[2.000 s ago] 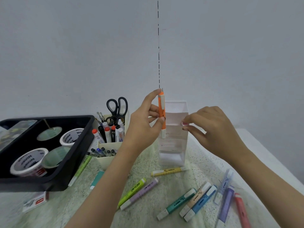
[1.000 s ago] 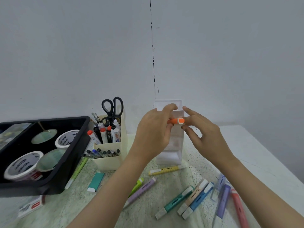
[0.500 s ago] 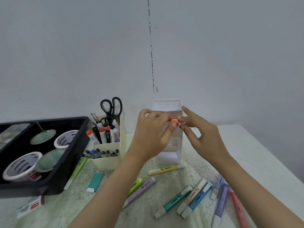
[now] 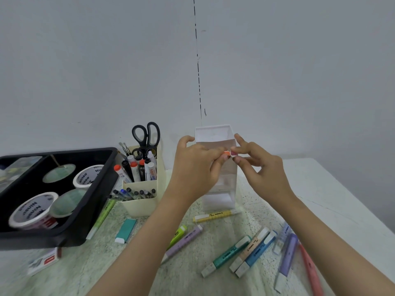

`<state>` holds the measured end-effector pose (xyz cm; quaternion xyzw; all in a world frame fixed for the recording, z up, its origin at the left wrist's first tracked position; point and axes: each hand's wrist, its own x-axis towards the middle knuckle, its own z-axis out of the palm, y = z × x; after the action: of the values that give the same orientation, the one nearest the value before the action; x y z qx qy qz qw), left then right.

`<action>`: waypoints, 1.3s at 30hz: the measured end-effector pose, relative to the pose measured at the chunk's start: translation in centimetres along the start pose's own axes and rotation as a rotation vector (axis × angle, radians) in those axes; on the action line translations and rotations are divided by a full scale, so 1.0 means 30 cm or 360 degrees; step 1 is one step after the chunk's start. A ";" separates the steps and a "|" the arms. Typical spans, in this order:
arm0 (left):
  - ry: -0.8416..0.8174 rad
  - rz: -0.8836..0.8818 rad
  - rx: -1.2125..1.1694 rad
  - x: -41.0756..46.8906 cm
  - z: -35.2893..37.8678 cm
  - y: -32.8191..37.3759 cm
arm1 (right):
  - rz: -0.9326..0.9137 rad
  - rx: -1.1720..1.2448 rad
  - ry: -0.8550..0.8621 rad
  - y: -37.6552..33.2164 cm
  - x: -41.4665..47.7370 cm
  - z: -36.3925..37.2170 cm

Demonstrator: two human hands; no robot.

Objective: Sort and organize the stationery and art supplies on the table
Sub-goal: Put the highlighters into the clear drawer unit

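My left hand [image 4: 197,167] grips an orange highlighter [image 4: 226,154]; only its orange and white end shows past my fingers. My right hand [image 4: 259,167] pinches that same end with thumb and forefinger. Both hands are raised in front of a white tiered organizer [image 4: 215,135] standing at the back of the table. Several highlighters lie loose on the table in front: a yellow one [image 4: 217,215], a lilac one [image 4: 184,239], a teal one [image 4: 227,254], a blue one [image 4: 257,256] and a pink one [image 4: 310,268].
A cream pen holder [image 4: 141,205] with black scissors [image 4: 146,137], markers and pens stands left of the organizer. A black tray [image 4: 94,212] with tape rolls fills the left side. A teal eraser [image 4: 126,230] and a small red-and-white box [image 4: 43,260] lie nearby. The table edge runs down the right.
The orange highlighter stood upright in my left hand; it has turned end-on between both hands in front of the organizer. My right hand has come in and pinched its tip.
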<state>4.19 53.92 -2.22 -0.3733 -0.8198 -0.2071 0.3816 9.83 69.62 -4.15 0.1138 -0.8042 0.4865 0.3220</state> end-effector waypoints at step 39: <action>-0.0800 -0.0874 -0.0309 -0.539 -0.077 -0.055 | -0.0196 -0.1180 -0.0647 0.134 -0.295 0.155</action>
<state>10.98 44.08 -13.50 -0.2133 -0.9338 -0.2803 0.0620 12.74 66.49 -14.04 0.1318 -0.9635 0.1120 0.2045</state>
